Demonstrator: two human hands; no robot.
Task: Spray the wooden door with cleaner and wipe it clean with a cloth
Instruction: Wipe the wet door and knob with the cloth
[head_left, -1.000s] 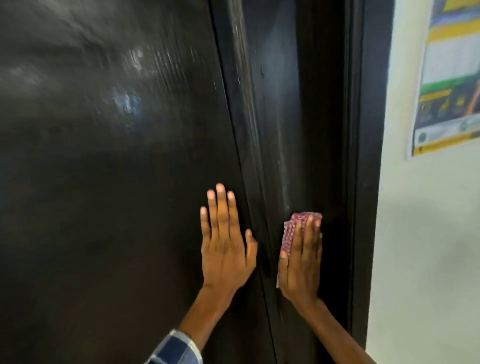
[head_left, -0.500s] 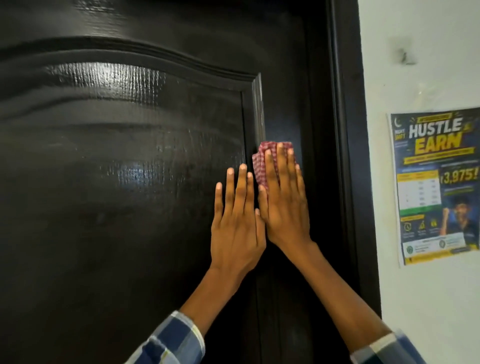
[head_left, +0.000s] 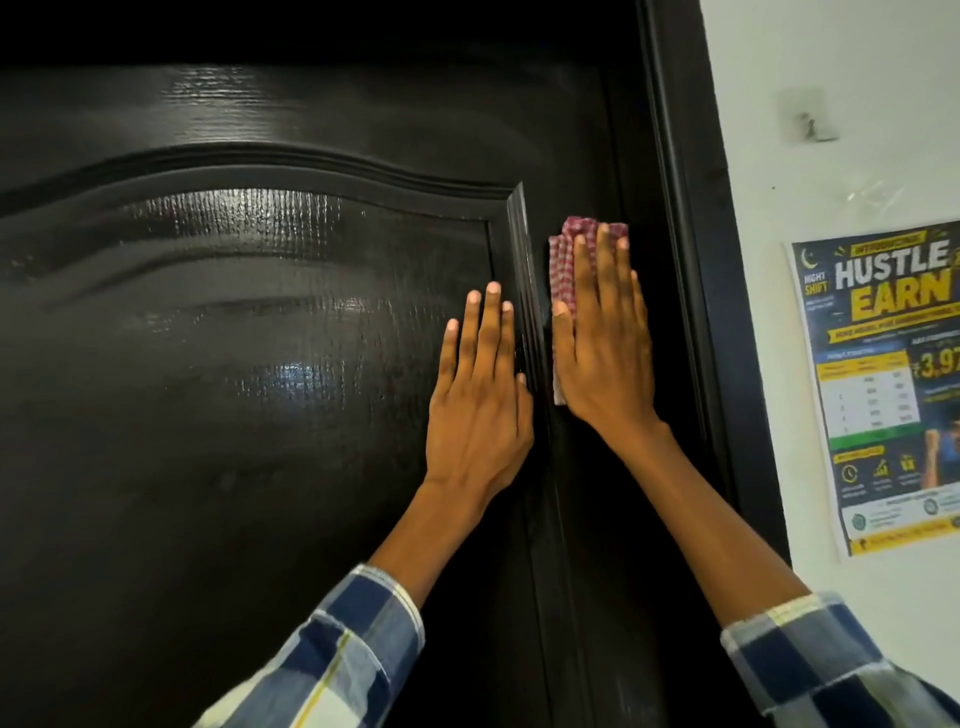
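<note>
Here the right hand (head_left: 605, 353) presses a cloth (head_left: 563, 270) flat against the door (head_left: 260, 364), fingers straight. Just left of the cloth, the left hand (head_left: 480, 410) rests flat, holding nothing.

Red-checked cloth (head_left: 563, 260), dark-brown door (head_left: 260, 364)

Poster (head_left: 883, 384) on white wall (head_left: 831, 171); small hook (head_left: 808, 122) above it.
</note>
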